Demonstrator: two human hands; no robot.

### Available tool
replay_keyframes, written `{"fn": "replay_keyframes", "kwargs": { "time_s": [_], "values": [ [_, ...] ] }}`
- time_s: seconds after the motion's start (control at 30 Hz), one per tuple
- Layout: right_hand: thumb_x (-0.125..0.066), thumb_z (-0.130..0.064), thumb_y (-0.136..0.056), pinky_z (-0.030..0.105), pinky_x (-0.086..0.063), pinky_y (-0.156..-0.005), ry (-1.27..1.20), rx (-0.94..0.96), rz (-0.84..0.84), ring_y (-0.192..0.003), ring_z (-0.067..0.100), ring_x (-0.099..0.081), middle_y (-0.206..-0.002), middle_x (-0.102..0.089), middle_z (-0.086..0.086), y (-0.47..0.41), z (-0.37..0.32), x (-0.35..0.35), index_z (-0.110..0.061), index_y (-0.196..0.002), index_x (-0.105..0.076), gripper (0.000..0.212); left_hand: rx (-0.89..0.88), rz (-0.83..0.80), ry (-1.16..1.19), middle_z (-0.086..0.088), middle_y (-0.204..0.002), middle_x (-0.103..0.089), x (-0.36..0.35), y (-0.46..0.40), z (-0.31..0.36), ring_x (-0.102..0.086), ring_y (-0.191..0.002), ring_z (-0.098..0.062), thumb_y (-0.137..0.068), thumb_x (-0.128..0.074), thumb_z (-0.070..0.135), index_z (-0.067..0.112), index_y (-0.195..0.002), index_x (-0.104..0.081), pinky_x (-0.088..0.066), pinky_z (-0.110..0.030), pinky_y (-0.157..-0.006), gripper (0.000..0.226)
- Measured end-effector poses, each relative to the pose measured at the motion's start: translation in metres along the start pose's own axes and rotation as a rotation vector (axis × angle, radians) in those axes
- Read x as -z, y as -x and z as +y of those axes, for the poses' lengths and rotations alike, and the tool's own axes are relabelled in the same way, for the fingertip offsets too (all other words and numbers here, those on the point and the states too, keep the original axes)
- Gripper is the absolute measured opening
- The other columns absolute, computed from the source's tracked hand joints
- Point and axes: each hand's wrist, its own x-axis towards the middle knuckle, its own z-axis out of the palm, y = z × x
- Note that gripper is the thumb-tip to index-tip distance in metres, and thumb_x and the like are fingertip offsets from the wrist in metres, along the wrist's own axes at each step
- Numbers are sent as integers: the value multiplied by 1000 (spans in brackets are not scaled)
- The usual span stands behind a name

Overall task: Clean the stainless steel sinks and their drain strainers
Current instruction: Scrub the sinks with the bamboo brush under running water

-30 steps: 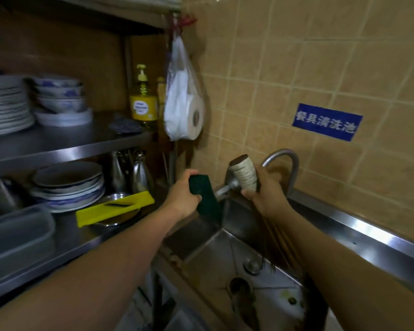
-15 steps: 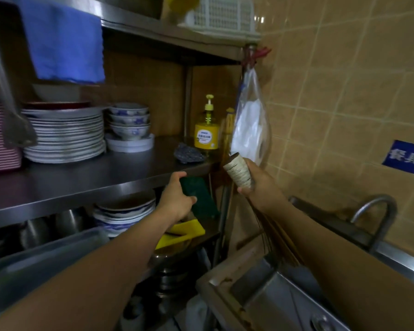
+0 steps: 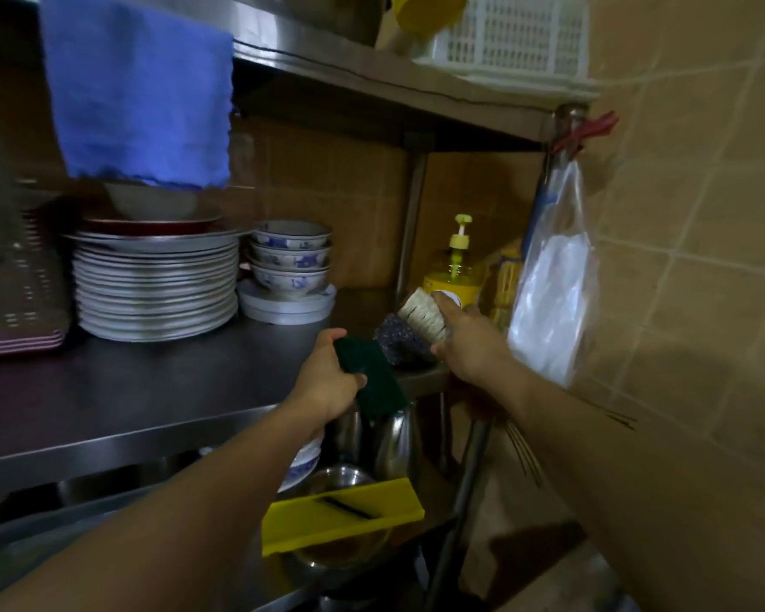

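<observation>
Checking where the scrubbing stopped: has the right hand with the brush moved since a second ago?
Yes. The right hand carried the brush from the faucet to the soap bottle on the shelf.

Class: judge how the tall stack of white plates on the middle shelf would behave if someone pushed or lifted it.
The stack of white plates probably feels heavy, being many plates deep. It likely chips or breaks if dropped, since it looks ceramic. Pushed sideways, the dishes on top, including the bowl, might slide off.
</observation>
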Motion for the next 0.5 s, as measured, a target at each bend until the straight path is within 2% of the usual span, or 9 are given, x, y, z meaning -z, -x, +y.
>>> {"fn": "replay_keyframes", "kwargs": {
  "time_s": [0.03, 0.1, 0.2, 0.33, 0.4, 0.5],
  "values": [
    [-65, -29, -88, 44, -47, -93, 16, 5, 1, -114, 40, -51, -135, -43, 20, -13, -1, -4, -32, -152, -12, 83, 5, 9, -1, -12, -126, -53, 1, -8, -1, -52, -116, -26, -79, -65, -9, 11, -136, -35, -46, -37, -97, 67],
    [-66, -30, -88, 44, -48, -93, 31, 11, 4, -116, 40, -50, -137, -42, 19, -35, -3, -12, -31, -152, -13, 83, 29, 21, 42, -14, -126, -53, 2, -25, -5, -53, -116, -29, -79, -64, -10, 10, -136, -35, -48, -45, -98, 66],
    [-66, -31, -87, 43, -44, -95, 35, 10, -1, -120, 39, -47, -137, -42, 18, -61, -5, -24, -31, -151, -14, 83, 90, 26, 124, -16, -127, -51, 2, -47, -10, -53, -114, -32, -81, -61, -13, 11, -136, -33, -52, -51, -90, 66],
    [-65, -30, -89, 44, -43, -94, 51, -28, -17, -120, 37, -47, -136, -42, 17, -88, -3, -32, -31, -152, -12, 82, 156, 28, 180, -15, -129, -48, -7, -79, -15, -54, -112, -32, -82, -60, -12, 16, -135, -32, -58, -43, -73, 66],
    [-65, -29, -88, 43, -42, -95, 60, -37, -11, -118, 37, -48, -134, -44, 17, -96, 0, -34, -30, -152, -13, 82, 169, 17, 192, -15, -133, -45, -15, -97, -18, -53, -111, -30, -83, -59, -11, 18, -136, -31, -57, -35, -64, 67],
    [-64, -28, -89, 43, -42, -95, 38, -58, -30, -119, 37, -48, -135, -44, 17, -104, 6, -35, -30, -152, -13, 81, 164, -21, 152, -13, -136, -44, -27, -120, -20, -54, -111, -28, -83, -61, -7, 21, -139, -29, -54, -29, -62, 71]
  ]
}}
